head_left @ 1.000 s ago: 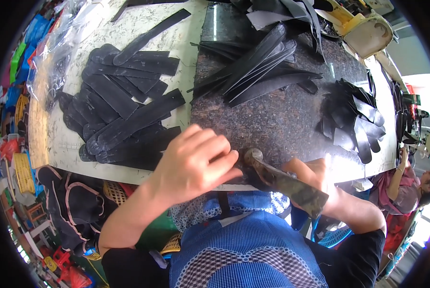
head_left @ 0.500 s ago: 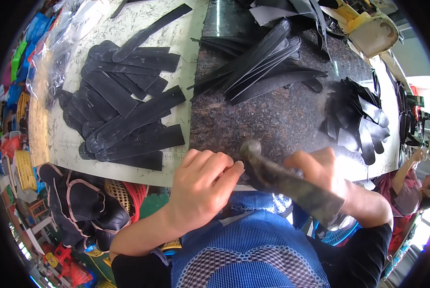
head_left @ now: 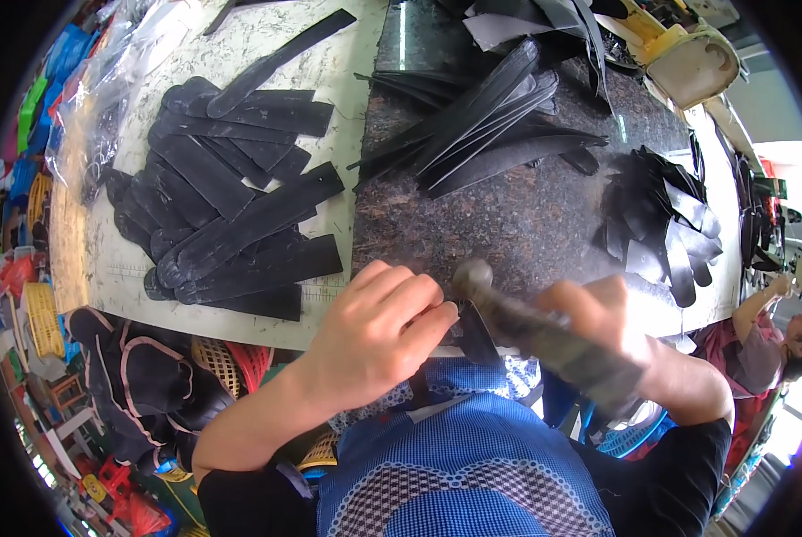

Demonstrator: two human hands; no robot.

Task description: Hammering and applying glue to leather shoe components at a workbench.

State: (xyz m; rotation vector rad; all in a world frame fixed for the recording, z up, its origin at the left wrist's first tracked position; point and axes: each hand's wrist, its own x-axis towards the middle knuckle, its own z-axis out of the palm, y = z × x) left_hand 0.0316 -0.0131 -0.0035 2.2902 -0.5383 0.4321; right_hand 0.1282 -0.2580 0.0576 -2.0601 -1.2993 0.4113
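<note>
At the near edge of the dark stone slab point(head_left: 508, 228), my left hand point(head_left: 383, 327) is closed, thumb against the curled fingers. It pinches a black strip point(head_left: 478, 338), whose free end hangs over the edge toward the blue apron; the pinched part is hidden. My right hand point(head_left: 593, 313) grips a hammer point(head_left: 544, 336) with a rounded face and a long dark metal head, blurred by motion. The rounded face is just right of my left fingertips, over the slab's edge. Whether it touches the strip I cannot tell.
Black flat strips point(head_left: 240, 201) lie overlapping on the white board at left. More folded black strips point(head_left: 482, 125) are piled on the slab's far part, and a shiny black bunch point(head_left: 669, 219) sits at right. A yellowish container point(head_left: 692, 67) stands far right; another person point(head_left: 763, 336) is beyond.
More of the black strip shows below my left fingers, hanging over the edge. My left hand has shifted slightly up. The hammer remains nearly in place, still blurred.
</note>
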